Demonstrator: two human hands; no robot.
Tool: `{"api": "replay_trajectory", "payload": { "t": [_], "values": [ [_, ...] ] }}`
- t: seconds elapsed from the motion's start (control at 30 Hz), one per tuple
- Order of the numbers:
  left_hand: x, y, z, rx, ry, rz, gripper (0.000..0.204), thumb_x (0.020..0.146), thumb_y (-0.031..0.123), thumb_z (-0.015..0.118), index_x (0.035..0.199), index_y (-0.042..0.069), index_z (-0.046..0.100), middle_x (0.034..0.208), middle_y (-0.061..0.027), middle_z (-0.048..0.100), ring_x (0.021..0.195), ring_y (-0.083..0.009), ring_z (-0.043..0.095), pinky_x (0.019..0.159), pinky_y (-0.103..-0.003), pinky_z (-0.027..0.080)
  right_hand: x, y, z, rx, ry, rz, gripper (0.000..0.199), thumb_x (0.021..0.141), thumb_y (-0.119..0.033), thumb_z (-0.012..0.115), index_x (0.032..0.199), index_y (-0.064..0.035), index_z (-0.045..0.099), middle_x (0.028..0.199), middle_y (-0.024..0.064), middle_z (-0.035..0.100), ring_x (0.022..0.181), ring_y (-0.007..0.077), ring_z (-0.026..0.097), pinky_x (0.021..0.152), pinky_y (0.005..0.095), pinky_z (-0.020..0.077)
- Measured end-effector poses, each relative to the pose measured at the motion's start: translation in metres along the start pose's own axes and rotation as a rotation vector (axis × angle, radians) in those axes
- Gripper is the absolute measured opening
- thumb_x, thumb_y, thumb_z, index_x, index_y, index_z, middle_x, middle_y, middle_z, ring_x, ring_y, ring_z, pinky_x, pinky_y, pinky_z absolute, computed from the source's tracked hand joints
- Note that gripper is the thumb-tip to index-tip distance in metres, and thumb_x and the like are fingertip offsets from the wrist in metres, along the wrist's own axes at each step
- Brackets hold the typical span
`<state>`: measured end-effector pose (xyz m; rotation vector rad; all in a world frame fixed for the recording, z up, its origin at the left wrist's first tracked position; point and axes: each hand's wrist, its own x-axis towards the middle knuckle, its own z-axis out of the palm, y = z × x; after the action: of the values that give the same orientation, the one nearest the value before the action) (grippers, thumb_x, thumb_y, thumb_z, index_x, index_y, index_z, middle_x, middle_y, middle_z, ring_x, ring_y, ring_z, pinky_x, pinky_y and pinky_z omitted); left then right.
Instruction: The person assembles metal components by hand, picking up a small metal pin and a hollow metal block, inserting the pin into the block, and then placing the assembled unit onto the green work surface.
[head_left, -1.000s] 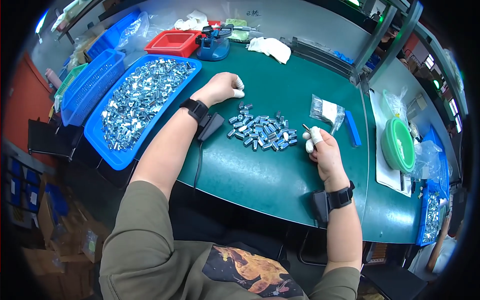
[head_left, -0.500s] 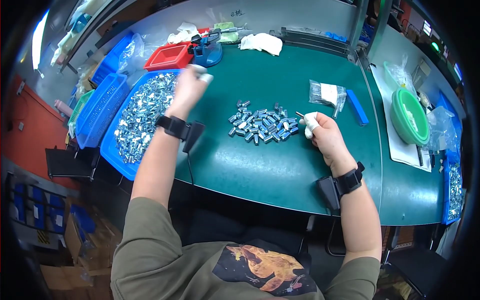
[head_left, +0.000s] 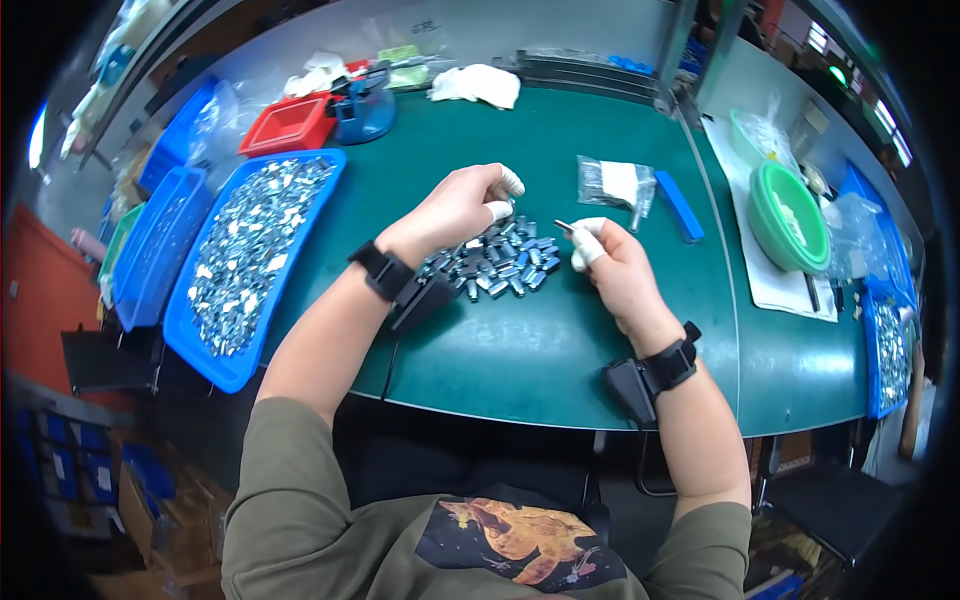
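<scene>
A pile of small shiny metal sleeves (head_left: 515, 265) lies on the green tabletop in front of me. My left hand (head_left: 465, 205), white covers on its fingertips, is curled in a pinch over the far left part of the pile; what sits between its fingertips is too small to make out. Just right of the pile, my right hand (head_left: 615, 268) grips a thin metal rod (head_left: 565, 226) between covered thumb and finger, its tip pointing left toward the other hand. A blue tray (head_left: 328, 200) full of similar metal pieces stands left of my left forearm.
At the far left are a red tray (head_left: 262, 128) and a blue clamp-like tool (head_left: 365, 120). A plastic bag (head_left: 600, 182) and a blue bar (head_left: 680, 207) lie beyond my right hand. Green bowls (head_left: 815, 240) stand at right. A white cloth (head_left: 478, 85) rests at the back.
My left hand has moved right from the blue tray's far end to above the pile. The right hand still holds the rod near the pile; the whole view has shifted slightly.
</scene>
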<state>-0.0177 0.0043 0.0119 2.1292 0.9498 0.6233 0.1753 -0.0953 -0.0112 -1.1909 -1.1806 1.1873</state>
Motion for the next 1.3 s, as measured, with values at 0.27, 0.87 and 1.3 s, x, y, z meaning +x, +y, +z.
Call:
{"api": "replay_trajectory", "payload": {
  "t": [0.27, 0.87, 1.3],
  "values": [
    [-0.018, 0.031, 0.021, -0.139, 0.081, 0.303, 0.023, 0.074, -0.004, 0.055, 0.096, 0.003, 0.055, 0.084, -0.0083, 0.053, 0.079, -0.0187, 0.055, 0.068, -0.028, 0.045, 0.003, 0.002, 0.003, -0.173, -0.009, -0.076, 0.014, 0.086, -0.012, 0.051, 0.095, -0.0025, 0.055, 0.075, -0.0026, 0.053, 0.062, 0.0046, 0.045, 0.055, 0.0194, 0.0375],
    [-0.020, 0.034, 0.038, -0.652, 0.087, -0.155, 0.018, 0.077, 0.001, 0.061, 0.094, 0.000, 0.055, 0.081, -0.0029, 0.058, 0.069, -0.0072, 0.055, 0.058, -0.017, 0.043, -0.003, -0.002, -0.001, -0.166, 0.031, -0.244, 0.014, 0.086, -0.015, 0.051, 0.084, -0.0028, 0.056, 0.068, 0.0011, 0.055, 0.058, 0.0080, 0.050, 0.053, 0.0236, 0.0408],
    [-0.027, 0.043, 0.031, -0.559, 0.091, -0.065, 0.013, 0.078, 0.001, 0.060, 0.090, 0.000, 0.054, 0.080, -0.0035, 0.058, 0.069, -0.0086, 0.056, 0.058, -0.019, 0.045, -0.010, -0.021, 0.009, 0.259, -0.148, 0.085, 0.025, 0.089, -0.024, 0.046, 0.075, -0.0066, 0.056, 0.061, -0.0034, 0.048, 0.052, 0.0057, 0.041, 0.047, 0.0214, 0.0328]
  ]
}}
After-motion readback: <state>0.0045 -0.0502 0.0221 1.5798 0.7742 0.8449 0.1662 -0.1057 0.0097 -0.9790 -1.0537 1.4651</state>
